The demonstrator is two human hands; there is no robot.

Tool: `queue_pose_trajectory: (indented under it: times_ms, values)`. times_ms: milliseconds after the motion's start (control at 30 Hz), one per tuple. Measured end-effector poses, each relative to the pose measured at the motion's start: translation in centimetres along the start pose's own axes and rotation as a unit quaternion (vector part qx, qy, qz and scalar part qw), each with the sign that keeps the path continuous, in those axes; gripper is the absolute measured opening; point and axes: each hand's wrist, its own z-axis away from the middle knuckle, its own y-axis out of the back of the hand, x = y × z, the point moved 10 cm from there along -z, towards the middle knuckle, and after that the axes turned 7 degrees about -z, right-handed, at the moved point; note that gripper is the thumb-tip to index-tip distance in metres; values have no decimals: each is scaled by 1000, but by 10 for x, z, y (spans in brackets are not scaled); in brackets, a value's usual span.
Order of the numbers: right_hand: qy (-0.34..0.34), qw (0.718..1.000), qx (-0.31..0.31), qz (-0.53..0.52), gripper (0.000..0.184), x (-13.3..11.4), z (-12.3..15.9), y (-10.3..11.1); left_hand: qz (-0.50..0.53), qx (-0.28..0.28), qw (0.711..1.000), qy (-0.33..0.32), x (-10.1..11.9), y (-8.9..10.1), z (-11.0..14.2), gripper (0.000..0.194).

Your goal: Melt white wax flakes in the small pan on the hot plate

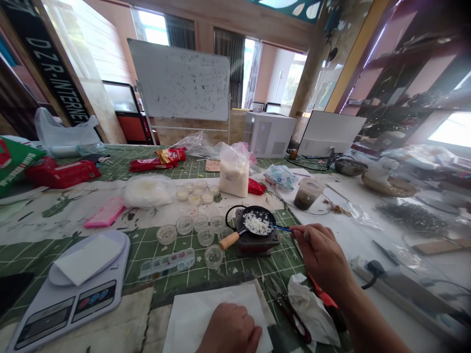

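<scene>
My right hand (322,250) pinches a thin blue stick (282,228). Its far end reaches into a small black pan (273,213) that holds white flakes or pieces (256,223). The pan sits on a small dark burner (253,246), its wooden handle (228,240) pointing toward the front left. Curled into a fist, my left hand (231,329) rests on a stack of white paper (184,309) at the table's front. Several clear round cups (167,234) stand left of the pan, and a few farther back (195,198) hold pale contents.
A digital scale (62,284) bears folded white paper. Close by lies a clear compartment box (167,262). Scissors (290,309) and crumpled tissue (305,304) lie near my right forearm. Behind the pan stand a bag of white granules (234,174) and a plastic cup (308,192) of dark liquid.
</scene>
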Motion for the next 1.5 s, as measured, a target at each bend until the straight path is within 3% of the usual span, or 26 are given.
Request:
queue_pose_trajectory:
  times_ms: [267, 367, 433, 567, 733, 867, 1000, 1133, 1267, 1400, 1500]
  values:
    - [13, 999, -45, -25, 13, -11, -8, -4, 10, 39, 999, -6, 1, 8, -1, 16]
    - [17, 999, -20, -22, 13, -14, -10, -2, 12, 41, 999, -8, 2, 8, -2, 17]
    - [4, 1000, 0, -7, 15, -12, -12, 1, 8, 53, 998, -16, 3, 8, -2, 16]
    - [-33, 998, -31, -48, 20, -4, -14, -4, -9, 66, 998, -21, 2, 5, 0, 16]
    - [-131, 987, 3, -98, 21, 17, -7, 1, -31, 20, 999, -19, -1, -13, 0, 19]
    - [-234, 961, -11, -145, 28, 36, 6, -7, -45, -1, 999, -17, -1, -20, 2, 21]
    - [-307, 934, 35, -180, 33, 51, 18, -6, -46, -51, 998, -7, -3, -27, 1, 24]
    - [-319, 923, 31, -215, 35, 53, 21, -14, -43, -113, 993, -2, -3, -35, 0, 24]
    - [-331, 912, 61, -234, 34, 56, 24, -18, -55, -121, 991, -8, -3, -37, -1, 22]
    - [-311, 917, 24, -249, 35, 56, 24, -33, -62, -124, 990, -12, -4, -40, 0, 25]
    - [-308, 919, 60, -237, 33, 62, 28, -30, -65, -122, 990, -18, -4, -41, -1, 26]
